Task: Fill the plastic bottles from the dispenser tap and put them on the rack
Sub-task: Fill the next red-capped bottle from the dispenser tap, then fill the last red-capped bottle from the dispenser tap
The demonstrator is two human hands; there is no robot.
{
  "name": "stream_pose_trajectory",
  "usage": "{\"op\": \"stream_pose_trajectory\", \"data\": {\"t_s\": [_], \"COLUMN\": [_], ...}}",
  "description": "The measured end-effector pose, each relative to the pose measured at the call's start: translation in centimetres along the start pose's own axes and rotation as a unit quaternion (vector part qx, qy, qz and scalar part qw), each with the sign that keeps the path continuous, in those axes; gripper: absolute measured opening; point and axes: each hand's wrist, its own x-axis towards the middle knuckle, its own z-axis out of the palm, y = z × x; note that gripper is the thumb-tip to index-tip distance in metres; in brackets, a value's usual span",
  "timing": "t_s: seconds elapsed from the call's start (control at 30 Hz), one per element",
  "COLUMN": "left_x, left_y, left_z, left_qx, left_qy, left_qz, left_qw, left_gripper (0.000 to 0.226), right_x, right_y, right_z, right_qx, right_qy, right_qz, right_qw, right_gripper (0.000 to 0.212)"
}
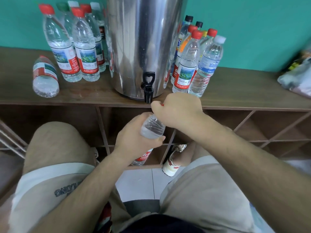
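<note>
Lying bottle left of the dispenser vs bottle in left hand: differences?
The lying bottle rests on its side on the shelf top; the held bottle is gripped by the left hand below the tap. The lying bottle's label shows fully; the held bottle's is mostly hidden. Nothing touches the lying bottle; the right hand covers the held bottle's top. Both are clear plastic with red labels.

so the dispenser (139, 39) is shiny brushed steel with a glossy black plastic tap (148, 88), the bottles (84, 41) are thin clear ribbed plastic, the rack (235, 91) looks like matt brown wood grain, and the shorts (202, 190) are soft beige cloth
</note>
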Motion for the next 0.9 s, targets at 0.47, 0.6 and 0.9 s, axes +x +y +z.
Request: {"op": "stream_pose_trajectory", "data": {"t_s": [0.47,0.6,0.9], "left_x": [5.2,8.3,15.8], "left_y": [1.7,1.1,-3.1], "left_z": [-14.6,-17.2,-20.1], "left_qx": [-0.044,-0.025,0.012], "left_qy": [0.171,0.224,0.231], "left_qz": [0.016,-0.005,-0.078], "left_qw": [0.984,0.974,0.970], "left_gripper": [0.063,0.060,0.047], "right_x": [9.3,13.4,18.0], "right_y": [-11.7,-15.9,-19.6], "right_z": [-10.1,-10.9,-8.3], "right_qx": [-0.006,-0.022,0.126], "right_qy": [0.128,0.139,0.006], "right_qz": [-0.210,-0.150,-0.205], "right_qw": [0.969,0.979,0.971], "right_gripper": [0.059,0.057,0.050]}}
